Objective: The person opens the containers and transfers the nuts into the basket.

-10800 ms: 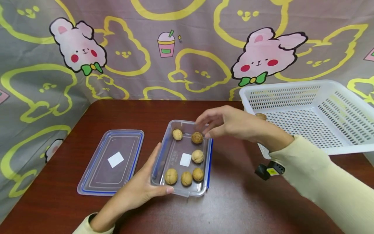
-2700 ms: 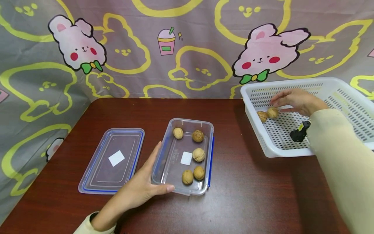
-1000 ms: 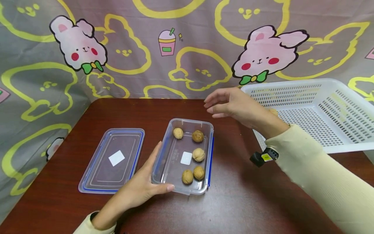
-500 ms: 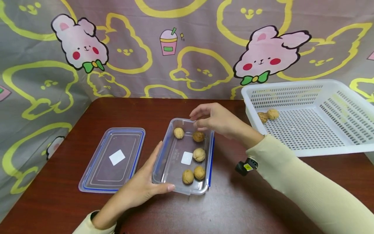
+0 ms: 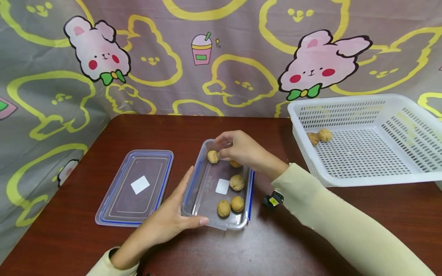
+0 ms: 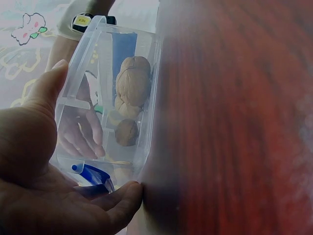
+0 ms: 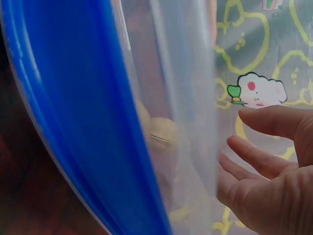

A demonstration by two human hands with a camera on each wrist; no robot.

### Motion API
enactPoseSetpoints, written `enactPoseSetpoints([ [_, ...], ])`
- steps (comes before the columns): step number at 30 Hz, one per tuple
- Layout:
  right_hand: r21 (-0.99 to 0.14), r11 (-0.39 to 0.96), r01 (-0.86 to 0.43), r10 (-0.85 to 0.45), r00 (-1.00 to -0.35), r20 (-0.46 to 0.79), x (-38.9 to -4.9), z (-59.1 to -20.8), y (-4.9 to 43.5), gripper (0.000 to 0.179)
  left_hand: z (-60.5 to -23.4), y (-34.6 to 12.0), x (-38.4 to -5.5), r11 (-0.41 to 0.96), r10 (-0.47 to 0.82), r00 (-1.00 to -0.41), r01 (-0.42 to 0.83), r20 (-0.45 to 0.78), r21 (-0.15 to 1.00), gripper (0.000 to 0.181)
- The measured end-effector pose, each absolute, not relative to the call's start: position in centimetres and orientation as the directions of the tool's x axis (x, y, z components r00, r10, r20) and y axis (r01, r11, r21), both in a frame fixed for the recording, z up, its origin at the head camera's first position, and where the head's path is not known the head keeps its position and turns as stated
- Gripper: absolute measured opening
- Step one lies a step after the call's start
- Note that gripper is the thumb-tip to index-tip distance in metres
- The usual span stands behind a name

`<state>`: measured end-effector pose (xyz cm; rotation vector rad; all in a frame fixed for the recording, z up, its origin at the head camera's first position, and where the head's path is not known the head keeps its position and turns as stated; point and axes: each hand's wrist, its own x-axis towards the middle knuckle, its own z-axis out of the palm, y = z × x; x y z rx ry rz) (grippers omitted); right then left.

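A clear plastic container [image 5: 202, 191] with several walnuts in it stands mid-table. My left hand [image 5: 172, 214] grips its near left corner, thumb over the near rim and fingers along the left side; the blue clip [image 6: 93, 176] shows by those fingers in the left wrist view. My right hand [image 5: 238, 149] is over the far end of the container, its fingertips close to the far-left walnut [image 5: 213, 156]. In the right wrist view its thumb and fingers are apart with nothing between them. Another walnut [image 5: 235, 163] is partly hidden below this hand.
The container's lid [image 5: 134, 188], edged in blue, lies flat to the left. At the right stands a white perforated basket [image 5: 362, 180]; two walnuts [image 5: 325, 135] sit in its left corner. A patterned curtain [image 5: 165, 88] hangs behind the table.
The walnut at the container's near left corner is gone, and the basket holds one more than at first. My right hand has come from the basket over the container; my left hand stays put.
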<state>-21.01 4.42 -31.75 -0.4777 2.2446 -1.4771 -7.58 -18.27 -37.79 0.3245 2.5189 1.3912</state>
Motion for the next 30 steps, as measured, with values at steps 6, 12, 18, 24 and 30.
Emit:
enactPoseSetpoints([
  [6,-0.916,0.400,0.020,-0.472,-0.852,-0.225,-21.2,-32.5,3.8,0.042,-37.7,-18.2,-7.5,0.523,0.313,-0.945,0.086,-0.097,0.848,0.127],
  [12,-0.905,0.425,0.012,-0.475,-0.849,-0.234,-21.1,-33.0,3.3,0.046,-37.7,-18.2,-7.6,0.520,0.309,-0.945,0.077,-0.103,0.851,0.128],
  [18,-0.896,0.443,-0.007,-0.472,-0.852,-0.227,-20.9,-33.5,3.2,0.054,-37.3,-18.2,-7.5,0.520,0.324,-0.942,0.101,-0.086,0.848,0.128],
  [24,-0.894,0.448,0.002,-0.459,-0.858,-0.232,-21.0,-33.8,2.8,0.054,-37.5,-18.3,-7.5,0.519,0.320,-0.943,0.095,-0.089,0.850,0.128],
  [30,-0.883,0.469,0.007,-0.446,-0.861,-0.244,-20.9,-34.1,2.4,0.052,-37.7,-18.3,-7.5,0.524,0.306,-0.946,0.075,-0.106,0.849,0.127],
])
